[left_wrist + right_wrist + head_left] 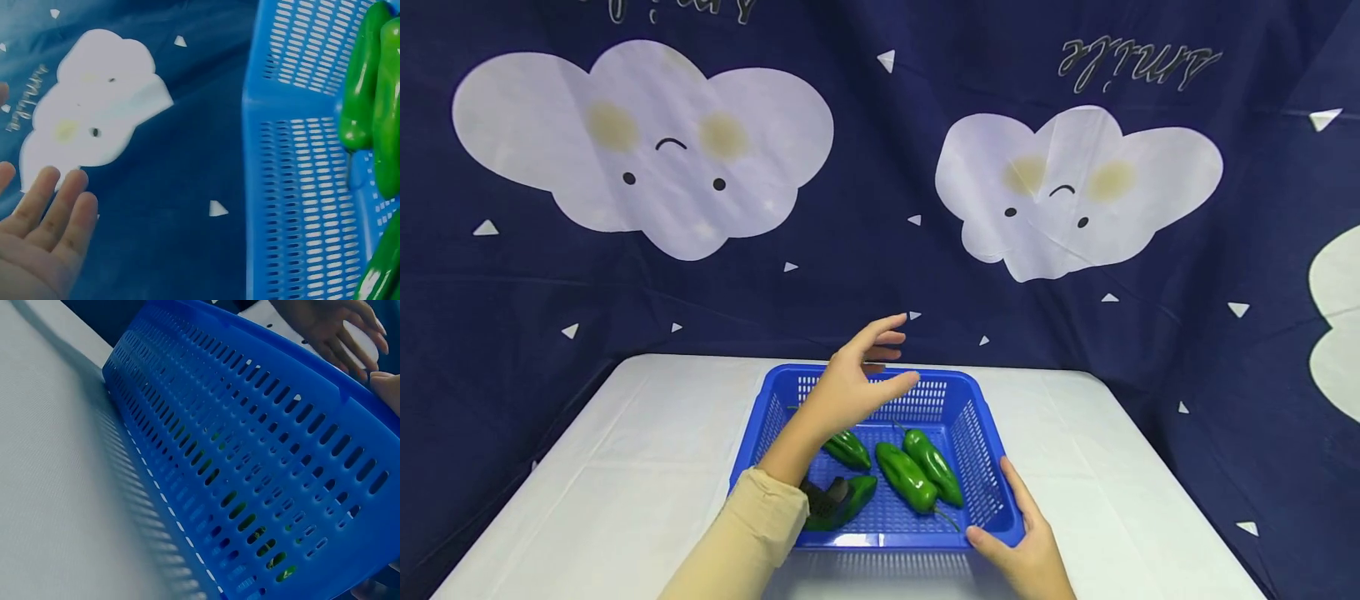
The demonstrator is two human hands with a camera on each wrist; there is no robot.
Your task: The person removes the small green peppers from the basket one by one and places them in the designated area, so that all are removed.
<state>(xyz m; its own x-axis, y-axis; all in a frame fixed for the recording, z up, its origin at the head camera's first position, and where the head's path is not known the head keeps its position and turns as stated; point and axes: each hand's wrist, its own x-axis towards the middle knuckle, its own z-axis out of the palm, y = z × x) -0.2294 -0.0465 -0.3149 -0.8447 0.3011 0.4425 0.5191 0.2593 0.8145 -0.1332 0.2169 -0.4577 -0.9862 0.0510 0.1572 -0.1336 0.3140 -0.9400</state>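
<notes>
A blue plastic basket [981, 454] with slotted walls holds several green peppers. Two peppers [906, 477] lie side by side in its right half. Another pepper [848, 451] and a lower one [859, 497] lie on the left, partly hidden by the left arm. The left hand [853, 387] hovers over the basket's back part, holding nothing, its fingers spread from the thumb. In the left wrist view its fingers [59, 215] show apart from the basket. At the near right corner, the right hand [1026, 537] grips the basket, thumb on the near rim and fingers along the right side.
The basket rests on a white-covered table [647, 450]. Behind it hangs a dark blue cloth [880, 275] with printed clouds and small white triangles. A dark object [823, 502] sits under the left cuff, in front of the lower left pepper.
</notes>
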